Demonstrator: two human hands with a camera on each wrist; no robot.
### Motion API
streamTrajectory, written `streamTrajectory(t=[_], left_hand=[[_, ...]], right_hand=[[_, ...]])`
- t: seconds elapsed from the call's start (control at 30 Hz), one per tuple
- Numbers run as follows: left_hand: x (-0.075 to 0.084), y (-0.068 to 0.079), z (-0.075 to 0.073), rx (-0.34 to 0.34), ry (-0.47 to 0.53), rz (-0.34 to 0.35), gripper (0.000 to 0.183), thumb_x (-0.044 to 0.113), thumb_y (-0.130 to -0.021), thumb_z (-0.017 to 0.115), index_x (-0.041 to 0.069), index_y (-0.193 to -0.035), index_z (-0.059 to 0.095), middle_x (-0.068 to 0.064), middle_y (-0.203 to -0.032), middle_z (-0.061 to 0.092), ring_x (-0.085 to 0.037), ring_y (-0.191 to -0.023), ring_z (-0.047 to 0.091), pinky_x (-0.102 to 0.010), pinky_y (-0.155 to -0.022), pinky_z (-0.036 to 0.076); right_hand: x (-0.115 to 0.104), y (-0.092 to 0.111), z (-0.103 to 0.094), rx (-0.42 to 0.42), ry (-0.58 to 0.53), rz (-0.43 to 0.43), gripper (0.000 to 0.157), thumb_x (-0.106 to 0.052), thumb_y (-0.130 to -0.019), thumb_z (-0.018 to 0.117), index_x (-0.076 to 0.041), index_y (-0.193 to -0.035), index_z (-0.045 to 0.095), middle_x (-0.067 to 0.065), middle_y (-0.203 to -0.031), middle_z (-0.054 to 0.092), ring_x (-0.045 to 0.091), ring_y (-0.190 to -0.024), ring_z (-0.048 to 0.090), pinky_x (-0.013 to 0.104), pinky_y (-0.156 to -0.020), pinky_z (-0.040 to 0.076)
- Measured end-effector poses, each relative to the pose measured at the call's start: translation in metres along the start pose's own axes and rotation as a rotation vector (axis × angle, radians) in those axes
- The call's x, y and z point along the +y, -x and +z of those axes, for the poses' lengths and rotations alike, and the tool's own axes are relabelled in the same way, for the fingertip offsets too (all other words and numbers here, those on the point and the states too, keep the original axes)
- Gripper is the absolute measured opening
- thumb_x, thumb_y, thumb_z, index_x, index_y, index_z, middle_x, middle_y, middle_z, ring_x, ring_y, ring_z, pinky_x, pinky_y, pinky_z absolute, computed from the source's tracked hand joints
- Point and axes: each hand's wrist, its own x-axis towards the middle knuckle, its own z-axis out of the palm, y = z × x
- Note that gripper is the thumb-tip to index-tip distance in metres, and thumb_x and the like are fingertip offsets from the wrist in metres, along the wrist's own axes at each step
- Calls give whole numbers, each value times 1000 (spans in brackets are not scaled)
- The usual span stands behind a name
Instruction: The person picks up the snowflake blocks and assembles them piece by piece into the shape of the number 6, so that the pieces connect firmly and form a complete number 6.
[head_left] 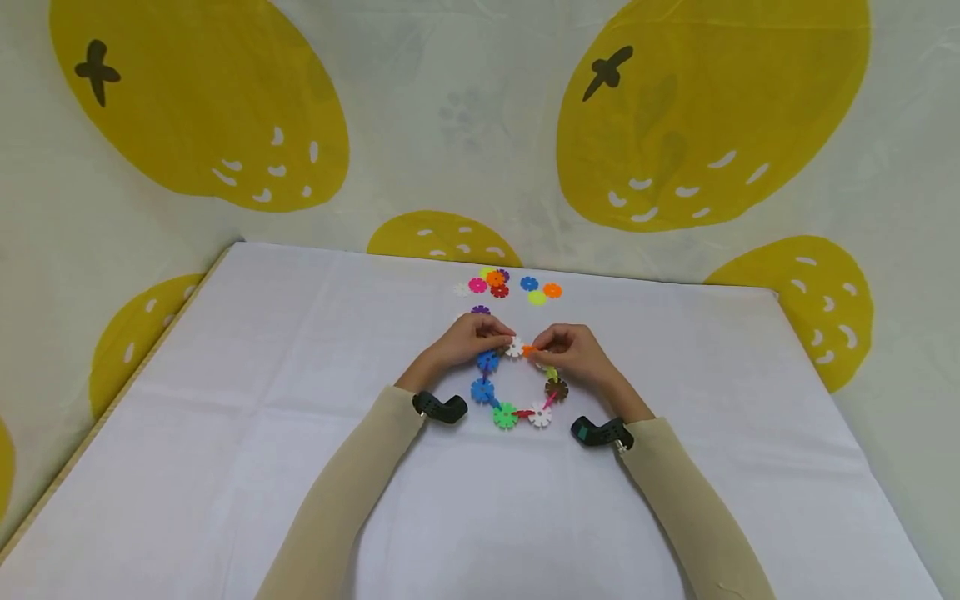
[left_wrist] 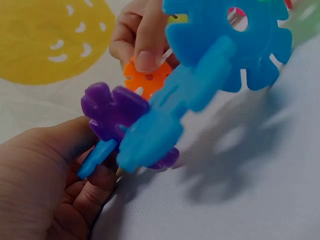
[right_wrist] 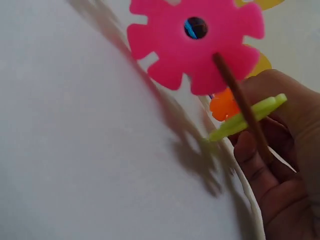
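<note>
A ring of notched plastic snowflake discs hangs between the two hands over the white table. At its top, my left hand (head_left: 474,340) grips the chain by a white snowflake disc (head_left: 513,347). Facing it, my right hand (head_left: 576,353) pinches an orange snowflake disc (left_wrist: 148,79) between thumb and fingers. Whether the orange and white discs are joined cannot be told. Near the left hand are a purple disc (left_wrist: 117,112) and blue discs (left_wrist: 240,45). Close to the right hand come a yellow-green disc (right_wrist: 250,117), a brown disc (right_wrist: 242,105) seen edge-on and a pink disc (right_wrist: 195,60).
Loose snowflake discs lie beyond the hands: a pink one (head_left: 477,285), a red one (head_left: 499,291), a blue one (head_left: 529,283), an orange one (head_left: 552,290) and others. A purple disc (head_left: 481,310) lies just behind the left hand. A patterned cloth (head_left: 450,125) backs the table.
</note>
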Motion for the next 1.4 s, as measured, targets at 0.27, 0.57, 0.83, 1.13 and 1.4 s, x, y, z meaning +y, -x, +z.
streamTrajectory(t=[0.27,0.57,0.83,1.13,1.4], left_hand=[[2,0,2,-4,-12,9,22,14,-94,66,0,-110,71,-8,-95,71,-13,-82,64,-23,-78,53],[5,1,1,6,30,4,21,11,-94,65,-3,-109,71,-12,-95,72,-13,-79,65,-24,-78,54],[3,1,1,19,23,-17,25,16,-101,55,-1,-114,68,-9,-95,70,-14,-81,60,-24,-81,52],[7,3,0,112,31,-58,35,32,-102,50,6,-122,64,-8,-113,67,-21,-106,60,-34,-100,46],[5,2,0,60,-61,-38,47,30,-84,77,10,-124,62,-3,-117,63,-17,-103,56,-27,-92,47]], right_hand=[[1,0,4,35,-55,-75,12,0,-83,75,8,-91,70,12,-91,70,13,-78,62,18,-71,52],[-29,8,8,49,-61,-136,7,8,-83,72,12,-87,68,21,-93,69,8,-83,62,18,-76,52],[-13,0,9,67,-31,-58,12,2,-84,73,9,-92,67,16,-92,68,9,-78,58,17,-71,50],[-1,-2,5,189,17,-14,15,-7,-86,74,2,-92,64,12,-90,64,18,-76,54,18,-66,47],[-3,5,0,216,6,57,17,-7,-85,75,3,-89,62,6,-83,63,17,-71,52,18,-61,44]])
